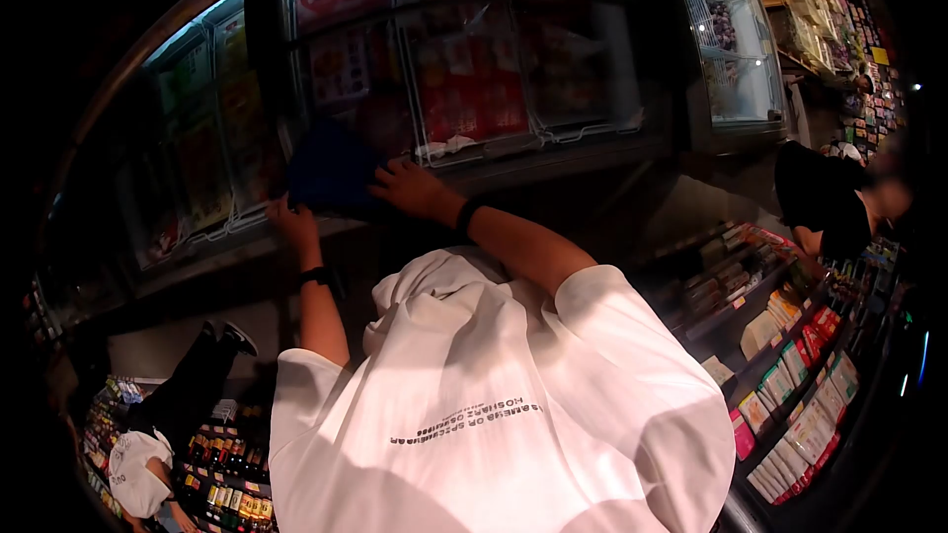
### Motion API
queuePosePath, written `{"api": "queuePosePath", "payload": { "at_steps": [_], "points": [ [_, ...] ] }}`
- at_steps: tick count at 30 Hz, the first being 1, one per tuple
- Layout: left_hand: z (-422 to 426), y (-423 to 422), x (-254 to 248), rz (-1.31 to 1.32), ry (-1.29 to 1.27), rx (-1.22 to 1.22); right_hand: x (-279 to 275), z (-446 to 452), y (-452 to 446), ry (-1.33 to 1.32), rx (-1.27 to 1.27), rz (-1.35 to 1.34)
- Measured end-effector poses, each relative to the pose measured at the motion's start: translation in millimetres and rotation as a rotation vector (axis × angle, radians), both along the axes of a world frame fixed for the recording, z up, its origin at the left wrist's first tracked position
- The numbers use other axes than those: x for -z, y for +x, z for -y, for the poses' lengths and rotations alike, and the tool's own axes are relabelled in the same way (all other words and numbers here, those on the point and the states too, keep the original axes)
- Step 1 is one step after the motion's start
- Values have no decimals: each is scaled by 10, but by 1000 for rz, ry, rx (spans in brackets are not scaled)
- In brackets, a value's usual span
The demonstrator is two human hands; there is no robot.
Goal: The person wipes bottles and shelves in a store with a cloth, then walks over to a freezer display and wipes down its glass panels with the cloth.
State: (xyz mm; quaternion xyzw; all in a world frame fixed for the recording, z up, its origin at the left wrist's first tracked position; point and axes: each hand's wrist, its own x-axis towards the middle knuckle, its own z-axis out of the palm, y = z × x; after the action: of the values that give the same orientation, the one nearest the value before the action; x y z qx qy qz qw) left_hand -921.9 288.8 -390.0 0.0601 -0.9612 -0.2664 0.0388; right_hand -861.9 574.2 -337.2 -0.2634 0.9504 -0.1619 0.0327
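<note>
A dark blue, cloth-like piece (336, 166) is stretched between my two hands at the front edge of a glass-fronted freezer. In shadow, I cannot make out its exact kind. My left hand (293, 224) has its fingers closed at the lower left corner of the piece. On the other side, my right hand (420, 191) grips its right edge with bent fingers. Dark bands circle both wrists. Behind the glass of the freezer (583, 150), red packages (469, 89) stand in white wire baskets.
A lit glass cabinet (741, 89) stands at the upper right. Lower right, a shelf holds boxed goods (810, 424). One person in black (820, 197) is at the right; another in a white top (138, 474) is lower left, near shelves of bottles (237, 503).
</note>
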Motion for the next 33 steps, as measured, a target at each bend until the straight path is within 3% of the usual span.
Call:
{"api": "queuePosePath", "payload": {
  "at_steps": [4, 5, 8, 10, 11, 13, 15, 17, 19, 22, 26, 28, 30, 32, 33],
  "points": [
    [-74, 147, -47, -25, -63, 45, -22, -220, -42, 53, -47, 52],
    [-127, 163, -65, -25, -94, 54, -171, -340, -72, 25, -9, 183],
    [-329, 154, -147, -70, -28, 50, -180, -646, -119, 234, 163, 37],
    [-400, 146, -204, -5, 68, 59, -248, -847, -172, -53, 538, 187],
    [-445, 119, -195, 41, 117, 92, -370, -917, -203, 89, 570, 56],
    [-591, 127, -227, -3, 133, 97, -69, -1042, -246, -56, 771, 136],
    [-501, 46, 0, -7, 263, 53, -181, -991, -230, -97, 771, 103],
    [-376, -110, -9, 65, 207, -6, -343, -719, -123, 22, 444, -129],
    [-326, -188, -50, 131, 143, -69, -236, -546, -90, 2, 219, -144],
    [-416, -435, -85, 198, 65, -74, -40, -509, -236, -55, 192, -71],
    [-730, -751, -52, 56, -37, 94, -84, -908, -440, -69, 283, -2],
    [-1084, -949, -125, -18, -137, 145, -221, -1356, -514, -104, 523, 218],
    [-1627, -1143, -263, -93, -476, 230, -238, -1882, -486, -117, 672, 152],
    [-2313, -1236, -680, 160, -468, 340, 92, -2476, -395, -171, 680, -19],
    [-2602, -1210, -580, 56, -400, 420, -51, -2722, -289, -114, 733, 118]
  ]
}}
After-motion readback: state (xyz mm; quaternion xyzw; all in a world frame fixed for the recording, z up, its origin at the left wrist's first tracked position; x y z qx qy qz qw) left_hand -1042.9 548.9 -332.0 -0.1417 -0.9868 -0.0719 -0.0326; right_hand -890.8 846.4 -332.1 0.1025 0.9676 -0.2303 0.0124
